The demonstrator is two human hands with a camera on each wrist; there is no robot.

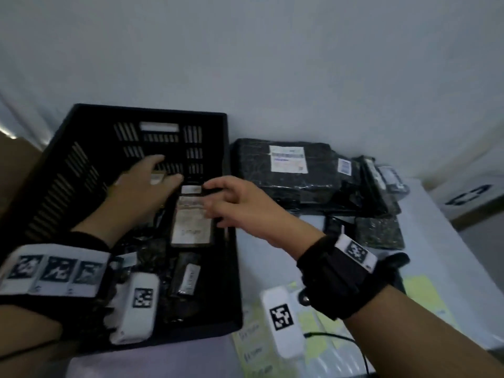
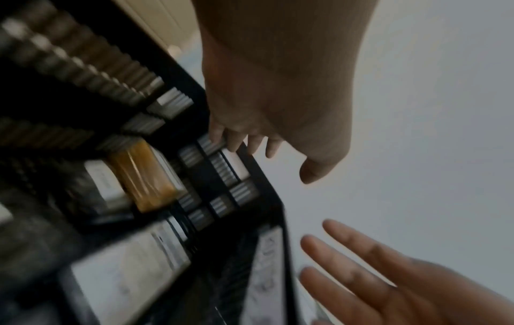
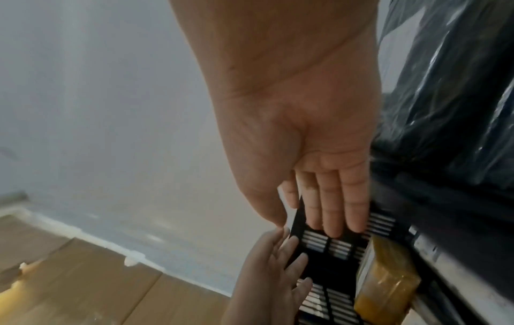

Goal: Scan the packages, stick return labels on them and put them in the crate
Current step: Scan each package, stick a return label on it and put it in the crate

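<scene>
The black slotted crate [image 1: 81, 148] stands at the left and holds several black packages. One package with a large white label [image 1: 191, 225] lies near the crate's right wall, and a brown taped package [image 2: 144, 178] sits by the far wall. My left hand [image 1: 163, 170] hovers over the far part of the crate, fingers relaxed and holding nothing. My right hand [image 1: 215, 197] reaches over the crate's right wall with straight fingers [image 3: 331, 209], also holding nothing, just above the white-labelled package. The two hands are close together but apart.
A pile of black wrapped packages [image 1: 286, 170] with white shipping labels lies on the white table right of the crate. Smaller black packages [image 1: 379, 230] sit in front of it. Yellow label sheets [image 1: 417, 290] lie near the table's front edge. A cardboard box [image 1: 16, 165] stands left of the crate.
</scene>
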